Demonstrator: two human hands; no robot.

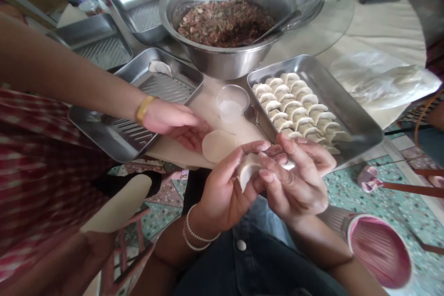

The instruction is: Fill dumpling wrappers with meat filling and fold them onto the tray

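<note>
A pale folded dumpling is held between my two hands, low in front of me. My left hand cups it from the left, thumb and fingers curled round it. From the right, the thumb and fingers of my right hand press at its edge; part of the dumpling is hidden behind them. Just beyond my left hand lies a round dumpling wrapper, with a co-worker's hand touching its left side. A small clear cup with whitish contents stands past the wrapper.
A metal tray at right holds rows of dumplings. Another tray at left has one dumpling. Behind stands a steel bowl of minced filling. The co-worker's other hand holds stacked wrappers.
</note>
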